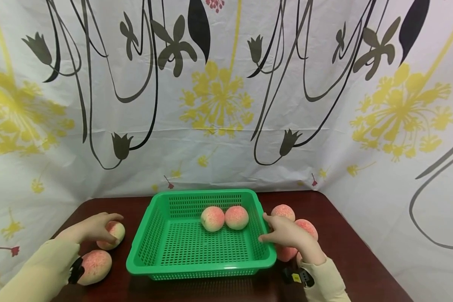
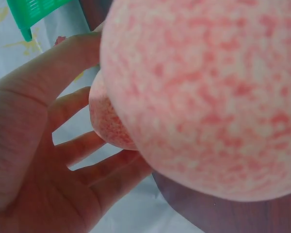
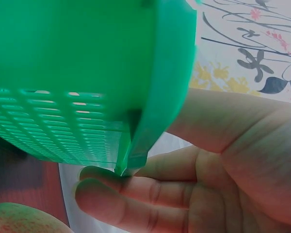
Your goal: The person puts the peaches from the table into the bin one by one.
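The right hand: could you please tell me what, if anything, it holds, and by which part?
The right hand holds the basket by its right rim.

The plastic basket (image 1: 201,268) is set on the table (image 1: 343,237), in front of a hanging sheet (image 1: 215,176). Inside it, a left peach (image 1: 212,219) and a right peach (image 1: 236,217) are placed side by side, toward the rear right corner. Left of the basket, a far peach (image 1: 115,235) is enclosed by the left hand (image 1: 96,226); a near peach (image 1: 95,267) is set before it. The basket's right rim is gripped by the right hand (image 1: 287,232), beyond which more peaches (image 1: 283,212) are clustered, partly hidden.
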The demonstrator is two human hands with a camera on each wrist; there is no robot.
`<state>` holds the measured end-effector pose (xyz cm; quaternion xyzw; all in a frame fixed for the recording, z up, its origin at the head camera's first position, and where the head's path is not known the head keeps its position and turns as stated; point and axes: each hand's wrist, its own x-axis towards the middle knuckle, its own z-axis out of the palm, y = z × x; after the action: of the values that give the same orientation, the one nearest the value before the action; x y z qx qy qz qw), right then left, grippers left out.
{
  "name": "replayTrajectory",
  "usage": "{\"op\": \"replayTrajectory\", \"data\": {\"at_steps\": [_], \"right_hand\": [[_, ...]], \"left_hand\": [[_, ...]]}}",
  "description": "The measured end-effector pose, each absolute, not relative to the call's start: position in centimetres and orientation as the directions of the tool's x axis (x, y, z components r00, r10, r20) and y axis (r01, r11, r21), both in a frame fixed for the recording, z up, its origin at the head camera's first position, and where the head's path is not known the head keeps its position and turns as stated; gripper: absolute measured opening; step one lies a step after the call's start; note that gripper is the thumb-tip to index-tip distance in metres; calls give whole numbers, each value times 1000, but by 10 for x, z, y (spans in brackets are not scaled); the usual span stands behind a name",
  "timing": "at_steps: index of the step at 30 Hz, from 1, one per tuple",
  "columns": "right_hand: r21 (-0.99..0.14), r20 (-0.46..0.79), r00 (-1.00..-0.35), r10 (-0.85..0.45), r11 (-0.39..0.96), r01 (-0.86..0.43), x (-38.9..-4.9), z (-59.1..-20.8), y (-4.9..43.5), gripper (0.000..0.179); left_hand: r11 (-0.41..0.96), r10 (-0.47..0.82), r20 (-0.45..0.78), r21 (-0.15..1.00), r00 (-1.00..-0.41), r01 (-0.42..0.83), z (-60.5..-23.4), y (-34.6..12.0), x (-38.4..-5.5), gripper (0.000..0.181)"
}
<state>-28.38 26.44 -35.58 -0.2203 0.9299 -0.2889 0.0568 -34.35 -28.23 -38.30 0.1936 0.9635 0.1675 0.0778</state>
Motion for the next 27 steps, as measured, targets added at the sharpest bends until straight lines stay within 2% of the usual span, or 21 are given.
{"op": "replayTrajectory", "data": {"at_steps": [11,27], "right_hand": [[-568,15,-891,-453,729,-381,-284,-356,266,79],[-559,10,-902,-432,745,-363,-285,-358,265,78]], "left_hand": [[865,401,-116,374,-909,334,-388,-284,-348,66],[873,381,-166,389,-910,294,-398,-290,-359,75]]}}
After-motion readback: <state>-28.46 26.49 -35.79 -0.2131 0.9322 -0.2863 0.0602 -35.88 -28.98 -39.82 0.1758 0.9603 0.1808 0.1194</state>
